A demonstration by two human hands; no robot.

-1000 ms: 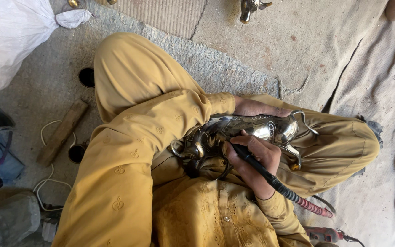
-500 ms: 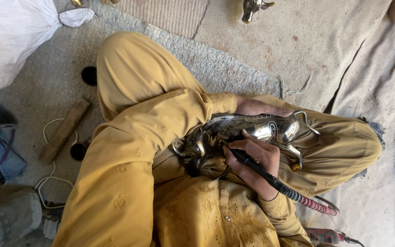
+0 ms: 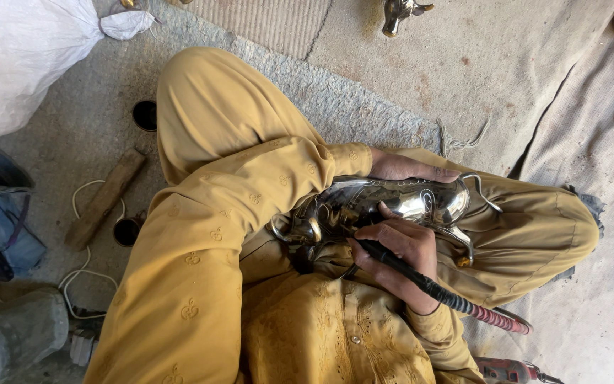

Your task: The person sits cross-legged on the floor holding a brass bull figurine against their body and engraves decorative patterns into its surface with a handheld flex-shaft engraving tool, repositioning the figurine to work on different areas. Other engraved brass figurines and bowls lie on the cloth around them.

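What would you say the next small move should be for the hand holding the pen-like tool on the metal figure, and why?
Probably a short stroke along the shiny metal figure: the right hand grips the black pen-like tool with its tip at the figure's side, while the left hand steadies it on the lap.

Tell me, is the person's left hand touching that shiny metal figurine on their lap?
Touching. The head view shows the left hand lying along the silver animal figurine's upper edge, fingers against the metal.

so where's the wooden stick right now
In the head view the wooden stick lies on the grey floor at the left, beside the person's raised knee, between two small dark round things and next to a white cord.
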